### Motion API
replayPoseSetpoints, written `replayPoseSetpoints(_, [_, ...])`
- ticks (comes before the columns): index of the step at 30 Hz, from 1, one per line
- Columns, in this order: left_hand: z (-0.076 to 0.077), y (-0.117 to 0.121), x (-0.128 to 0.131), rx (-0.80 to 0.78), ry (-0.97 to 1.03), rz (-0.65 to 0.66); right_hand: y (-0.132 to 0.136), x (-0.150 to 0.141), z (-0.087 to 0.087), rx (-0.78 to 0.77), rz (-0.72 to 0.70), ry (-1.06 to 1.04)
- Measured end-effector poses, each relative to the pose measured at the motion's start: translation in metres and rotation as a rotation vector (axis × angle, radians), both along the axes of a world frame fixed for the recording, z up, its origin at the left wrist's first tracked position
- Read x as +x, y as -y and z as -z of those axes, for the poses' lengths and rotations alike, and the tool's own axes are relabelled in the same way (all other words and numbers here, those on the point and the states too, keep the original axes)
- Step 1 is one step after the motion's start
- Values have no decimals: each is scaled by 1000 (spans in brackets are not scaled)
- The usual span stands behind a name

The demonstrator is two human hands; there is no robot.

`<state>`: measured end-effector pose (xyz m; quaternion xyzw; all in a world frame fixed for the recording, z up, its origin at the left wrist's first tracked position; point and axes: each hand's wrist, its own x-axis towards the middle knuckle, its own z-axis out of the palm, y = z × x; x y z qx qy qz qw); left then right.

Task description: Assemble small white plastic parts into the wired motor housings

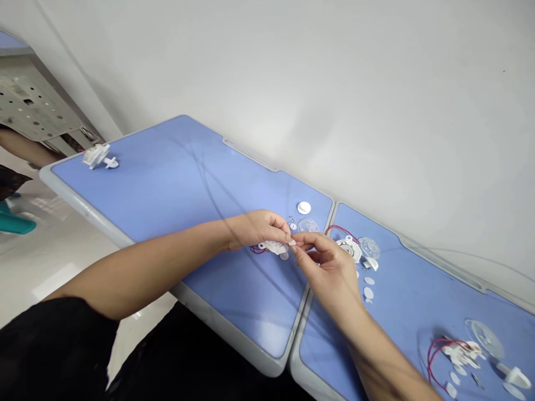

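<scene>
Beyond the left hand (257, 229), a blue-topped desk (175, 184) carries a white plastic part (98, 156) at its far corner. Right of the right hand (330, 273), a second blue-topped desk (418, 289) holds white parts with red wires (457, 351) and a clear disc (485, 337). Farther left stands a perforated metal panel (35, 103), beside a white wall (334, 83).

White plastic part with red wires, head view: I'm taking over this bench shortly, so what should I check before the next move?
Left hand holding white plastic part: ok.
Red wires joined to that part: cannot tell, partly hidden.
Piece at right hand fingertips: cannot tell, too small.
Clear disc flat on blue tabletop: ok.
White round cap apart from both hands: ok.
</scene>
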<state>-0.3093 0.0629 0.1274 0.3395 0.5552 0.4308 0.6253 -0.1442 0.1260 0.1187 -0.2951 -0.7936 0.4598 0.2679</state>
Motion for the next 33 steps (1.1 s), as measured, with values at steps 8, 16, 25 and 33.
replayPoseSetpoints(8, [-2, 2, -3, 3, 62, -21, -13, 1, -1, -380, -14, -38])
replayPoseSetpoints(16, [-2, 1, -4, -24, 27, 20, -21, 4, 13, -504, -79, -70])
replayPoseSetpoints(25, [0, 2, -5, -29, 16, 26, -21, 4, 15, -565, -155, -47])
replayPoseSetpoints(33, [3, 1, -7, -4, 25, 70, -21, 4, 15, -594, -139, -35])
